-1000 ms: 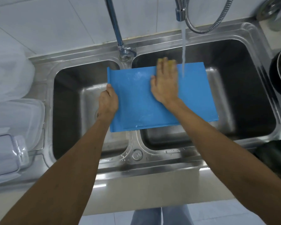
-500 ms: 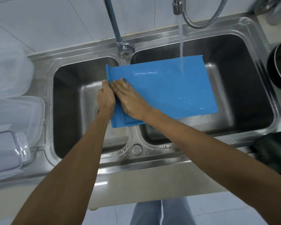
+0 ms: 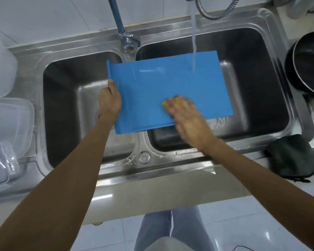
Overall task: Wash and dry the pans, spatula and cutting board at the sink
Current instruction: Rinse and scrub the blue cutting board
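1. Several clear plastic containers [image 3: 9,124] sit on the counter left of the sink [image 3: 80,42]. They are not task items.
2. Left basin [image 3: 71,105]: no pan or spatula is visible in it.
3. Left hand [image 3: 109,102]: clamped on the left edge of the blue cutting board [image 3: 161,84], thumb on top. It holds the board across the divider, mostly over the right basin [image 3: 252,78].
4. Right hand [image 3: 190,122]: motion-blurred, fingers laid fairly flat, pressing a yellow sponge [image 3: 174,101] onto the near part of the board.
5. Water stream [image 3: 194,42]: running, and landing on the board's far right corner.
6. Black pan [image 3: 308,64]: on the counter right of the sink, partly out of frame. Whether it has been washed cannot be determined.
7. Dark cloth [image 3: 295,156]: lying folded on the near right counter, probably for drying.
8. Status, as a judgement: the board is in the scrub stage, with rinsing and drying outstanding. The spatula is not in view, and only one pan is visible.
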